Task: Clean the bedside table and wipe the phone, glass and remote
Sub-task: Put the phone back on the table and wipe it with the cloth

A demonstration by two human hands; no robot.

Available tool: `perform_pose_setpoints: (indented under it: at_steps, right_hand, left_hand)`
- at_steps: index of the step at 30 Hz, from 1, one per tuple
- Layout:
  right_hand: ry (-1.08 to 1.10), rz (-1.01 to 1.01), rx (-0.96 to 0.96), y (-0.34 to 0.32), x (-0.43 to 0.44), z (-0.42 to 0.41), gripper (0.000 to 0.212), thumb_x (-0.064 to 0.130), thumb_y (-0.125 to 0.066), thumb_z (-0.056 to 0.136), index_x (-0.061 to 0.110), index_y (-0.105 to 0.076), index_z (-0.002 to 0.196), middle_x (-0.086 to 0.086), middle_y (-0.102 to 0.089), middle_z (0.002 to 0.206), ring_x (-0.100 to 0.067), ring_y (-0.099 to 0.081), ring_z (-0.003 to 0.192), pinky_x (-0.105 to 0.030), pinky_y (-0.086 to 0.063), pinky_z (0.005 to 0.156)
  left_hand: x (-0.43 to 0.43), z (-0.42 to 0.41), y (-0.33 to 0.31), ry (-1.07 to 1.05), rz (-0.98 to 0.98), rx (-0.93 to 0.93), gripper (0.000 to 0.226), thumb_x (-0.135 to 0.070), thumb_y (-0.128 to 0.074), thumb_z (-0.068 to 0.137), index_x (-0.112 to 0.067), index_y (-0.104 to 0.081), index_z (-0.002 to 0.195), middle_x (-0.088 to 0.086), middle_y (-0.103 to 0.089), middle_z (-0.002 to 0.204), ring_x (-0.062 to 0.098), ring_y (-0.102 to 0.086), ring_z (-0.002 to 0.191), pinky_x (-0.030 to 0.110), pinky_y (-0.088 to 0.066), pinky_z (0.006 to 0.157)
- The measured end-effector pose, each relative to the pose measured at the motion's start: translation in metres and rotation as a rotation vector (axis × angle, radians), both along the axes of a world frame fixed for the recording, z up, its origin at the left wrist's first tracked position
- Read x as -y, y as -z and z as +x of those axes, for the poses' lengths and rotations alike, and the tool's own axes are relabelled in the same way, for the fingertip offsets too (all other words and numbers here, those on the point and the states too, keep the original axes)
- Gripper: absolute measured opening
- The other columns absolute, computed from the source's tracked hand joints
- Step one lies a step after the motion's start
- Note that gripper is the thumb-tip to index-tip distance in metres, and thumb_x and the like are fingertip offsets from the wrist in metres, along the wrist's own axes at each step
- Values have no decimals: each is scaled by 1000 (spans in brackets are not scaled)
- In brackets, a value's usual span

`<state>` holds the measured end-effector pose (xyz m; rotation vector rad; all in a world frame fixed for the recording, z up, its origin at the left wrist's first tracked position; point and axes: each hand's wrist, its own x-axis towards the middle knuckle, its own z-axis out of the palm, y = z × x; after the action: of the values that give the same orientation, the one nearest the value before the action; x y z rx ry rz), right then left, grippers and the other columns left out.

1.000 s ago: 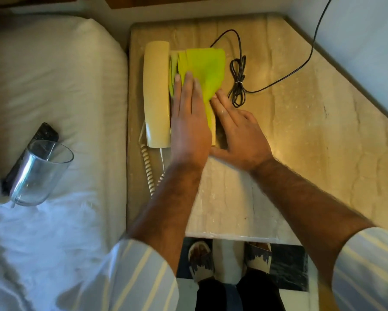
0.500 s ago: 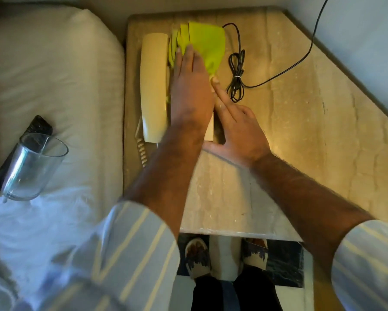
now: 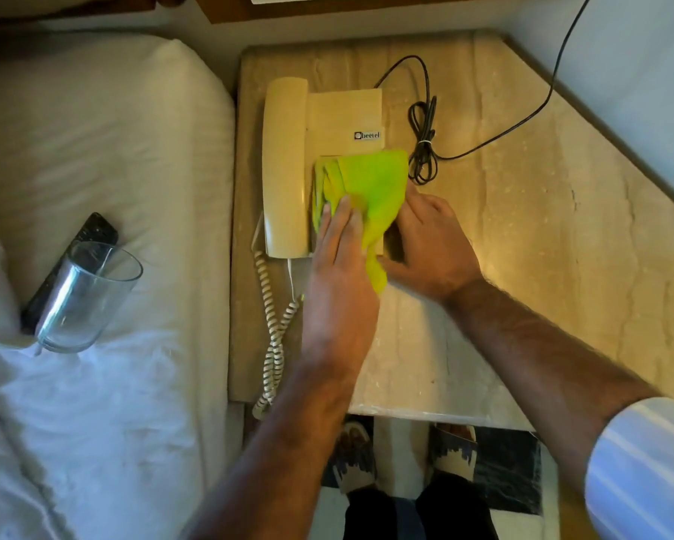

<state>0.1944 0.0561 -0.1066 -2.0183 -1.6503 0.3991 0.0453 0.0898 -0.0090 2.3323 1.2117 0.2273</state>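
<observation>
Phone [image 3: 343, 111] keypad hidden under cloth [image 3: 370, 181] and left hand [image 3: 339, 274], remote [image 3: 93, 229] partly behind glass [image 3: 88, 302], cord [image 3: 422, 130] cropped at 1 o'clock

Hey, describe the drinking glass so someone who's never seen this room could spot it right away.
Look at the white bed left of the marble bedside table. Near its lower left, a clear tumbler lies tilted over a black remote. It is the only see-through item there.
</observation>
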Motion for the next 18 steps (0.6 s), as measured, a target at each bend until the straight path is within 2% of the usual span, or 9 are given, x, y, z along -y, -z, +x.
perform_pose_setpoints:
  at_steps: [3,4,6,9,11,14,15,18]
  right_hand:
    - [8,-8,19,-2,-1,-1,112,79,-61,85,14,-24,168,-1,-9,180,-14,-32,159,-32,-31,113]
    - [13,-11,29,-1,-1,-1,118,79,-64,83,14,-18,170,0,-7,180,-13,-28,160,-31,-31,114]
    - [12,-15,29,-2,0,-1,121,78,-67,83,13,-14,170,-2,-7,180,-12,-26,161,-31,-30,115]
    - [4,-29,6,-4,0,0,118,80,-63,87,15,-10,171,0,-2,180,-11,-25,161,-34,-31,115]
    - [2,-31,2,-3,0,-1,118,81,-61,87,17,-9,171,1,-1,180,-11,-26,161,-36,-32,115]
    - [5,-25,12,0,0,-2,119,83,-61,86,17,-10,171,1,-3,180,-12,-30,159,-36,-33,114]
    - [6,-25,24,1,0,-1,120,84,-61,86,16,-11,171,0,-4,180,-13,-32,158,-35,-34,113]
    - [-2,-30,50,2,-1,-1,122,84,-63,84,16,-10,171,-1,-4,180,-14,-33,157,-35,-35,114]
  left_hand:
    - [17,-32,-6,-225,91,214,49,4,-46,106,0,-43,155,14,-42,164,30,-33,156,33,-31,126]
    - [20,-40,-13,-265,157,295,46,3,-45,107,3,-45,153,18,-44,162,34,-36,155,32,-30,127]
    - [5,-51,-12,-313,265,329,42,3,-45,108,10,-47,149,24,-46,159,42,-39,152,28,-27,128]
    - [-20,-39,-1,-322,218,207,42,4,-45,107,12,-45,149,27,-42,160,46,-34,153,29,-24,129]
    - [-45,-25,8,-258,147,116,46,4,-43,108,9,-41,153,22,-35,165,41,-26,158,35,-22,131]
    - [-102,3,20,-144,221,-39,50,-5,-34,112,2,-28,161,16,-23,172,32,-15,162,25,-2,130]
    - [-121,13,20,-137,231,-44,50,-9,-33,112,1,-28,161,16,-25,171,31,-18,161,25,-5,130]
    - [-169,45,11,-114,222,-115,43,-14,-36,110,-3,-42,152,14,-43,160,27,-38,150,32,-26,124]
